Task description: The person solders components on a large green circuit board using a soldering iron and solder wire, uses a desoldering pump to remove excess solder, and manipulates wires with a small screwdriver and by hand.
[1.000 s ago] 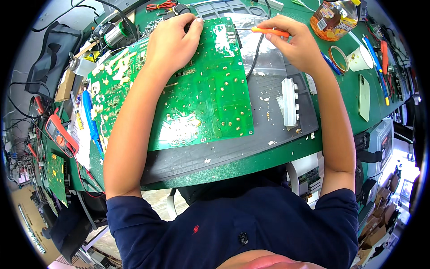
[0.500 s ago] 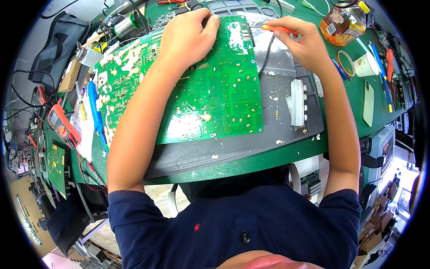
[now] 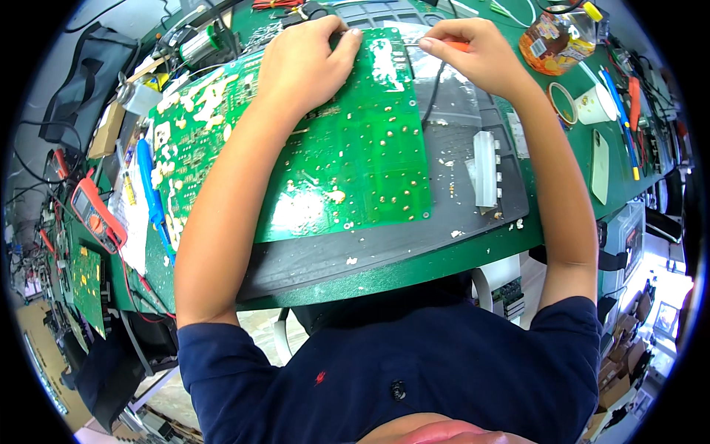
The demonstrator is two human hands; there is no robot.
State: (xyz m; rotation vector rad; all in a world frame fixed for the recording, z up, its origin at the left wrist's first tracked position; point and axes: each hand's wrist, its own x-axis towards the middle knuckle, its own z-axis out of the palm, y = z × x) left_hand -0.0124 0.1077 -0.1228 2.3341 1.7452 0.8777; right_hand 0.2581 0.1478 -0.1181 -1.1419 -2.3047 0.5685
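A large green circuit board [image 3: 370, 163] lies on a dark grey mat [image 3: 333, 263]. My left hand [image 3: 303, 66] rests over the board's back part, thumb toward the right and fingers curled; what they grip is hidden. My right hand [image 3: 481, 59] is closed on an orange-handled screwdriver [image 3: 459, 46], its thin shaft toward the board's upper right edge, beside a pale patch. A black cable [image 3: 435, 96] runs down next to that edge, over a clear plastic bag [image 3: 461, 103]. A whitish ribbed bar [image 3: 485, 166] lies on the mat to the right.
Around the board on the green table [image 3: 347, 285] are a red multimeter [image 3: 96, 214], blue tool [image 3: 151, 192], metal spool [image 3: 196, 48], snack tub [image 3: 555, 44], paper cup [image 3: 595, 103], tape roll [image 3: 562, 100], phone [image 3: 599, 163], pens and a smaller board [image 3: 85, 288] at far left.
Both hands and the board appear further right than a second ago, with much of the scene. Since half a second ago my right hand has shifted slightly left, covering more of the screwdriver handle.
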